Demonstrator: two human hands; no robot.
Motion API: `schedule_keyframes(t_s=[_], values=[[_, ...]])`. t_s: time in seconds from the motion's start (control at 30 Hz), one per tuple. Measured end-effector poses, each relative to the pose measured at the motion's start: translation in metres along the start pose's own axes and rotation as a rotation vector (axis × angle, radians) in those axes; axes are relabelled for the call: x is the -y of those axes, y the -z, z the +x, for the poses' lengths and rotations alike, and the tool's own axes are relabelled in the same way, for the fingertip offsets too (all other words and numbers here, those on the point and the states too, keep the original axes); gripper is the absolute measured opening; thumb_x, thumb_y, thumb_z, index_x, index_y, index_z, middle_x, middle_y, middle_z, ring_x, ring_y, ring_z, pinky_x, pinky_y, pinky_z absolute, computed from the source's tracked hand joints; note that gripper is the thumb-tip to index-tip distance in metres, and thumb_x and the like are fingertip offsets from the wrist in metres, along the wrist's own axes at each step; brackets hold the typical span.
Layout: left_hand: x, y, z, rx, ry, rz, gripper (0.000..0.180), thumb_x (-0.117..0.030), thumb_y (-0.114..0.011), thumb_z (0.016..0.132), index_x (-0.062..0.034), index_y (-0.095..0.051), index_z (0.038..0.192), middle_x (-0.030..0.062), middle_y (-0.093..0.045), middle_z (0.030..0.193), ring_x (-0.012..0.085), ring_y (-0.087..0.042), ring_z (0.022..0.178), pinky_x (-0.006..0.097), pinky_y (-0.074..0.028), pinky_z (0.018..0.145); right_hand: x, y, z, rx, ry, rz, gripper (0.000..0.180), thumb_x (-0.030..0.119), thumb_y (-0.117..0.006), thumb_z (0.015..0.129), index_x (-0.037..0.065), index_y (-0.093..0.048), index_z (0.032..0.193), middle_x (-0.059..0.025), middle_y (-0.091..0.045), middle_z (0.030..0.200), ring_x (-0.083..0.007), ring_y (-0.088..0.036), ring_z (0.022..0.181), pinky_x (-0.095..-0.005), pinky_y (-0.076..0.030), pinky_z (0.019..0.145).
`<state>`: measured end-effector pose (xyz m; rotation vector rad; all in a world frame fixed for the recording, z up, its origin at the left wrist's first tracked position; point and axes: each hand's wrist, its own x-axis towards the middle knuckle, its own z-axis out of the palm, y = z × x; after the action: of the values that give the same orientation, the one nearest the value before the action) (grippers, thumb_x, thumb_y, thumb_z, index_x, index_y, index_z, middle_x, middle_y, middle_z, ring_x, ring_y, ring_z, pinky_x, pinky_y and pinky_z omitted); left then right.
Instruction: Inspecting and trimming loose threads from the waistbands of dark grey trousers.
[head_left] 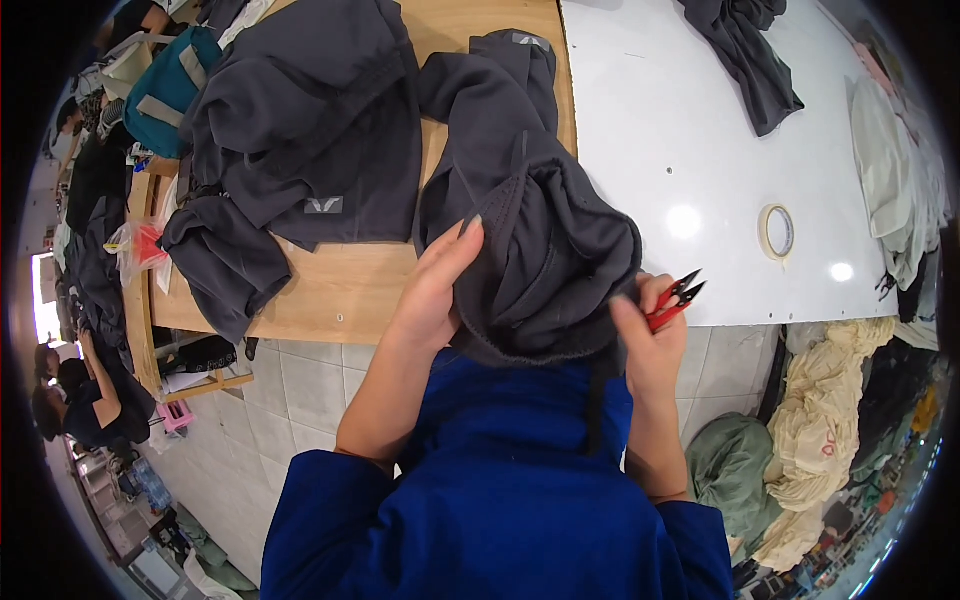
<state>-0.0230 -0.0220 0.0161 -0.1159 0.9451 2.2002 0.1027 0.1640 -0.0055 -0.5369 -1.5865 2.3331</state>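
1. Seen from above, a dark grey garment (545, 290) is held up at the front edge of the work tables, its stitched opening gaping towards the viewer; folds of its own cloth fill the opening.
2. The left hand (440, 285) grips the left side of that opening, thumb on top.
3. The right hand (655, 330) grasps red-handled snips (663, 315), dark blades pointing outward, beside the garment's right edge; whether it also pinches cloth, I cannot tell.
4. Left of the garment, more dark grey clothes (300, 130) lie piled on a wooden tabletop (330, 290).
5. At that table's left edge, a clear plastic bag (130, 262) holds something red, too blurred to identify.
6. Beyond the pile sits a teal bag (172, 90) with pale straps, its contents hidden.
7. On the white tabletop (650, 120) at right lies a tape roll (765, 238).
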Motion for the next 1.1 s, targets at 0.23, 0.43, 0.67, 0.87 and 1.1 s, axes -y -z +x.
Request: schedule_keyframes(t_s=[0.23,0.43,0.67,0.87,1.1], values=[[-0.003,0.017,-0.005,-0.012,0.000,0.066,0.040,-0.020,-0.045,0.099,0.0021,-0.044,0.132,0.0109,-0.055,0.126,0.0181,-0.054,0.115,0.030,-0.044,0.097,0.005,-0.001,0.008,-0.065,-0.096,0.141,0.027,-0.004,-0.059,0.084,0.012,-0.039,0.080,0.0000,-0.049,0.089,-0.0065,-0.042,0.077,-0.0205,-0.034,0.071],[-0.003,0.014,-0.005,0.008,0.040,-0.014,0.040,-0.020,-0.043,0.100,0.0012,-0.041,0.134,0.0106,-0.053,0.130,0.0190,-0.052,0.118,0.032,-0.042,0.100,-0.001,-0.003,0.013,-0.106,-0.151,0.110,0.019,-0.002,-0.055,0.088,0.010,-0.041,0.086,-0.0027,-0.052,0.097,-0.0092,-0.046,0.085,-0.0226,-0.036,0.081],[0.000,0.017,-0.008,0.076,0.077,-0.025,0.041,-0.019,-0.044,0.100,-0.0006,-0.040,0.136,0.0093,-0.053,0.130,0.0175,-0.052,0.118,0.031,-0.041,0.100,0.008,-0.013,0.013,-0.067,0.597,-0.412,0.015,0.001,-0.061,0.082,0.005,-0.046,0.082,-0.0114,-0.057,0.102,-0.0158,-0.052,0.089,-0.0252,-0.040,0.083],[0.000,0.011,-0.013,0.012,-0.033,0.491,0.038,-0.019,-0.047,0.099,-0.0026,-0.045,0.134,0.0064,-0.057,0.125,0.0144,-0.054,0.113,0.028,-0.042,0.098,0.020,-0.035,0.009,0.310,0.435,-0.556,0.009,0.005,-0.059,0.085,0.001,-0.062,0.093,-0.0079,-0.064,0.077,-0.0197,-0.060,0.068,-0.0262,-0.046,0.063],[0.008,0.011,-0.013,-0.034,0.065,-0.226,0.044,-0.032,-0.037,0.102,-0.0045,-0.041,0.136,0.0111,-0.052,0.130,0.0226,-0.053,0.118,0.036,-0.044,0.099,0.011,-0.037,0.014,0.271,0.370,-0.568,0.028,-0.002,-0.060,0.083,0.000,-0.061,0.111,-0.0133,-0.063,0.112,-0.0214,-0.065,0.085,-0.0270,-0.050,0.075]])
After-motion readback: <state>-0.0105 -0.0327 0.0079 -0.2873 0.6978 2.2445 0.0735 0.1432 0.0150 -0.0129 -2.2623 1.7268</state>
